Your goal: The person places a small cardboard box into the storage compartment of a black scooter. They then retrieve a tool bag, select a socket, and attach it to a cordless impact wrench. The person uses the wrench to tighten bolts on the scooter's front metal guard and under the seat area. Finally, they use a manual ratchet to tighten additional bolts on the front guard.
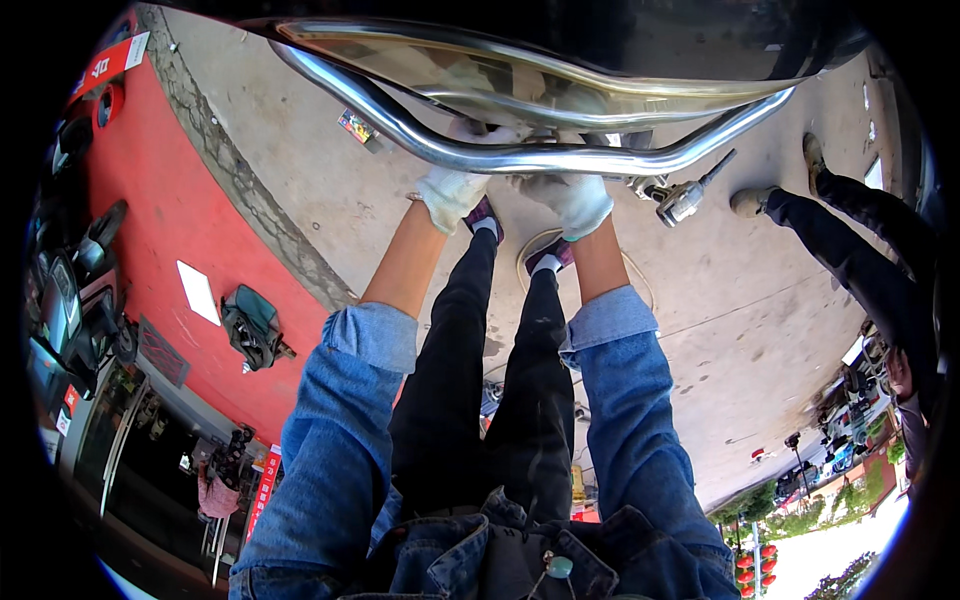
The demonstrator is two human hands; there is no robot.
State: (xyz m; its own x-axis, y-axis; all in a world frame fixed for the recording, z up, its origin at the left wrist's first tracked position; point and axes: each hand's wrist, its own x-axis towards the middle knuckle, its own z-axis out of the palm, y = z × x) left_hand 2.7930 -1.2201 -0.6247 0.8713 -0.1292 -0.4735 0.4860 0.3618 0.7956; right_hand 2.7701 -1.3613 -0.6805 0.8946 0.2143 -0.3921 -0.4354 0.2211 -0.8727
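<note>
A polished chrome bar runs across in front of me, below a black glossy panel with a shiny curved strip. My left hand, in a white glove, reaches to the bar, its fingers passing behind it. Close beside it, my right hand wears a matching glove and also goes in behind the bar. The metal hides most of the fingers on both hands, so their grip does not show. Right of my right hand is a grey metal tool with a dark rod sticking out.
A pale hose loops around my right foot. At the right stands a person in dark trousers. Leftward, a red surface holds a dark green bag and a white sheet. Parked motorcycles line the far left.
</note>
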